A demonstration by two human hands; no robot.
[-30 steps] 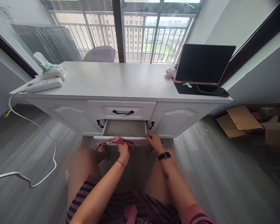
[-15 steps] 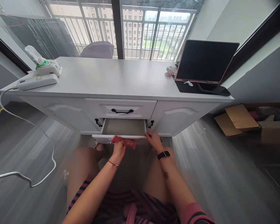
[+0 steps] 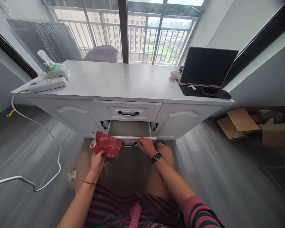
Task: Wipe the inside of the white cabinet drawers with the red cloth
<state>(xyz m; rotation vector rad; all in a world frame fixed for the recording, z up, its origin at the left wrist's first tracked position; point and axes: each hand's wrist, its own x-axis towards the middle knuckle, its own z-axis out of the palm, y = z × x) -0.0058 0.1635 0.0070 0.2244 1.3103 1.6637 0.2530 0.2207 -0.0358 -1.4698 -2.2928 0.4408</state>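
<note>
My left hand (image 3: 97, 162) is closed on a folded red cloth (image 3: 106, 145) with white markings. The cloth is held up left of centre and covers the left end of the open lower drawer's front. That drawer (image 3: 130, 129) is pulled out of the white cabinet, and its bare bottom shows. On the top edge of the drawer front rests my right hand (image 3: 146, 146), its fingers bent over the edge. Below the edge, a black drawer handle (image 3: 129, 144) shows between the cloth and my right hand.
On the cabinet top (image 3: 123, 79) lie a tissue pack (image 3: 58, 70) and a white power strip (image 3: 47, 85) at left. A dark screen (image 3: 207, 68) stands at right. A cord (image 3: 47, 136) trails over the floor at left; an opened cardboard box (image 3: 244, 119) sits at right.
My left hand has moved left and towards me with the red cloth, which now shows more of its surface. My right hand has shifted left along the drawer front from its right corner.
</note>
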